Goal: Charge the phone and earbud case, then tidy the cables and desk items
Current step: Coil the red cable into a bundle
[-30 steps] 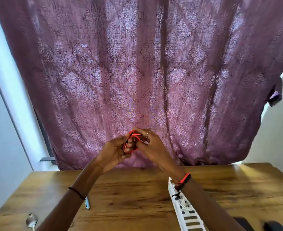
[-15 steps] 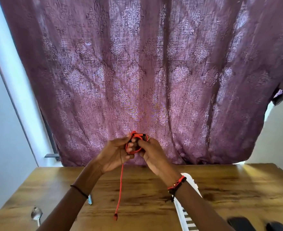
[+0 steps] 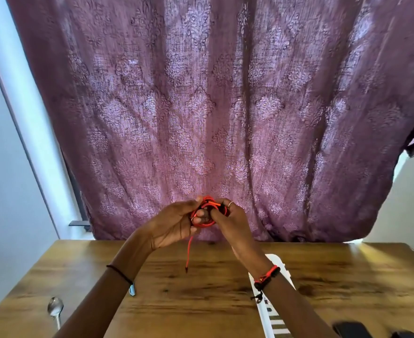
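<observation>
Shorter than before, the tail of the red cable (image 3: pixel 208 203) hung from its coil. Left hand (image 3: pixel 174 225) and right hand (image 3: pixel 235 223) each pinched that coil in a closed grip above the far edge of the bench (image 3: pixel 201 301).

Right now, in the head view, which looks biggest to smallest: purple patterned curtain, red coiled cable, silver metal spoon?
1. purple patterned curtain
2. red coiled cable
3. silver metal spoon
The spoon's handle is partly out of sight, so the last two are unsure.

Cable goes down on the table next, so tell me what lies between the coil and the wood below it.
Nothing visible. The left hand and right hand hold the cable over bare table; the power strip lies to the right.
</observation>
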